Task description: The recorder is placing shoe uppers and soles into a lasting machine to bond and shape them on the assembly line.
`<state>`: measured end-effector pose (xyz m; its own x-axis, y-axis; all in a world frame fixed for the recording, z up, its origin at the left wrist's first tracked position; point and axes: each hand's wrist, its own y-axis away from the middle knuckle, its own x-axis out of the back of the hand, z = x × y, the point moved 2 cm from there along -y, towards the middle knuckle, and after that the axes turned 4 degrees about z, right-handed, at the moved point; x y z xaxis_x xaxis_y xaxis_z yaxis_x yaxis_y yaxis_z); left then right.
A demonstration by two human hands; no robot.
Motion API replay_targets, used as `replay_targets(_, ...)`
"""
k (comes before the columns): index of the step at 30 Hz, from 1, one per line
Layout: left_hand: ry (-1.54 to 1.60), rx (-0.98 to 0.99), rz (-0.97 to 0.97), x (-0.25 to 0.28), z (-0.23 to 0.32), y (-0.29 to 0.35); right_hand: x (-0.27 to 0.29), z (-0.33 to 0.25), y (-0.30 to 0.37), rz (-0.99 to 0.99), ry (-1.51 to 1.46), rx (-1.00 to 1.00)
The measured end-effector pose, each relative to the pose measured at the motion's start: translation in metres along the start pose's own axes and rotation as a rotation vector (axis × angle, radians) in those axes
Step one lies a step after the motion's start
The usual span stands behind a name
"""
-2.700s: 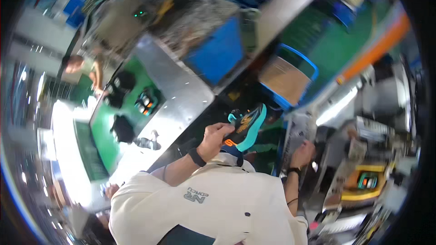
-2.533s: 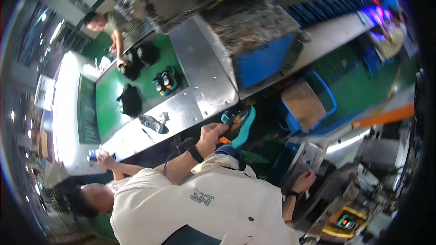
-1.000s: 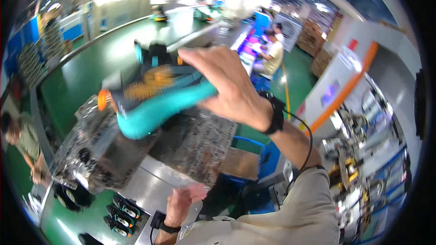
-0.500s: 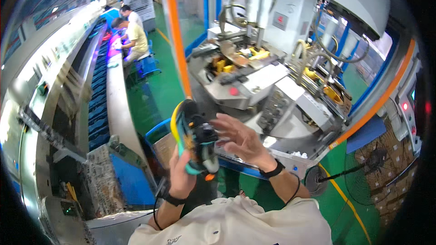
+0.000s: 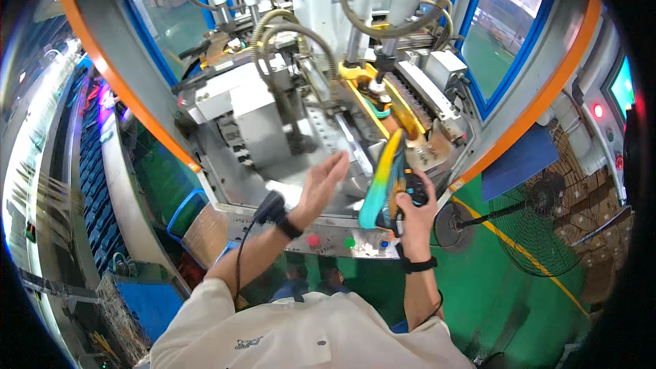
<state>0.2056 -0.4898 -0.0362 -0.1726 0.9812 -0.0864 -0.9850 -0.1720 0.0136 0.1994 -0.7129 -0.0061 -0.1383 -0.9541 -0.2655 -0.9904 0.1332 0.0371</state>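
My right hand (image 5: 418, 215) grips a shoe (image 5: 380, 188) with a sole fading from yellow to teal and a dark upper. The shoe is toe-up and tilted, at the front of a machine's yellow press station (image 5: 403, 106). Inside that station a teal and orange piece (image 5: 378, 111) lies under a black press head; whether it is another shoe I cannot tell. My left hand (image 5: 321, 188) is empty, its fingers stretched out over the machine's metal table (image 5: 287, 178), apart from the shoe. Both wrists wear black bands.
Orange-edged door posts (image 5: 123, 89) flank the machine. Colored buttons (image 5: 349, 242) line its front edge. Right of it stand a control panel (image 5: 611, 109) and a black fan (image 5: 547, 212). A conveyor with dark blue pieces (image 5: 96, 191) runs along the left, near a blue-framed chair (image 5: 188, 215).
My view has swung right to face the machine. The shoe has passed from my left hand to my right and moved toward the yellow station. My left hand has let go of it.
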Motion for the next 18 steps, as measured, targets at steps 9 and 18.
replay_targets(9, -0.544, -0.095, 0.519, -0.039, -0.126, -0.269, 0.094, -0.025, -0.061, 0.370, 0.196, 0.152)
replay_targets(18, -0.472, -0.047, 0.645, 0.025, -0.149, -0.320, 0.050, -0.064, -0.158, 0.311, 0.638, 0.277)
